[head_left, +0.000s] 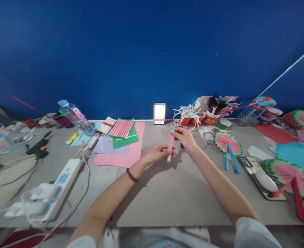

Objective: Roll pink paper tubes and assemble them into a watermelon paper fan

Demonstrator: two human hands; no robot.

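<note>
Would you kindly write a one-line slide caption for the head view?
Left hand and right hand hold a pink paper strip over a grey table.

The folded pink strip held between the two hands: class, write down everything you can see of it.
The folded pink strip is a narrow bar that looks like pleated paper pressed flat, pink along its length with a green edge at each end. It is held nearly upright, leaning slightly, over the grey table. The left hand grips its lower half, and the right hand pinches its upper end. Nothing else touches it.
</note>
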